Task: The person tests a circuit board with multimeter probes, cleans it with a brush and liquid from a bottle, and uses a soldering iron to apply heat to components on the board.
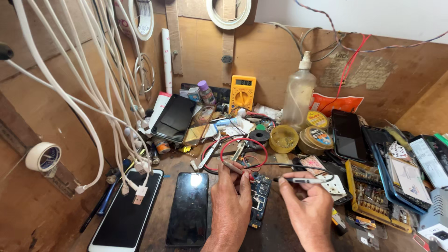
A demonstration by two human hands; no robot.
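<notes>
Head view: the left hand [232,203] pinches a red probe [232,167] onto the blue circuit board [259,198] lying under its fingertips; the right hand [308,207] grips a black probe [301,180] just right of it. Probing seems underway; touching down the black tip calls for steadiness.

Two hands [231,205] [310,210], two tape rolls [43,157] [228,11], one yellow multimeter [242,92].

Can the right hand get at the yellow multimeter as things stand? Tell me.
Probably yes, but awkwardly: the right hand already holds a probe, and wires, tweezers and tins crowd the way to the multimeter.
</notes>
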